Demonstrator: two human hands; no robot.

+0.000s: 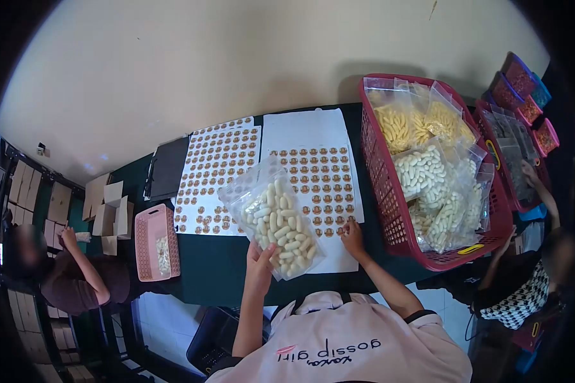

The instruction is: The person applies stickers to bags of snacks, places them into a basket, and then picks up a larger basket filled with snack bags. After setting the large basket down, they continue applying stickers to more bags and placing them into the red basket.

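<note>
A clear zip bag full of white capsule-shaped pieces [281,226] is held up over the table by my left hand [260,265], thumb on its front near the lower left edge. My right hand [352,237] rests at the lower right edge of a sheet of round stickers [319,185], its fingers bent together; whether a sticker is between them is too small to tell. Another sticker sheet [217,163] lies to the left, partly behind the bag.
On the right stands a red basket [380,172] heaped with bags of yellow and white pieces. A pink basket [154,246], open cardboard box [114,217] and black clipboard [167,167] are at the left. One person [76,281] sits left, another [524,281] right.
</note>
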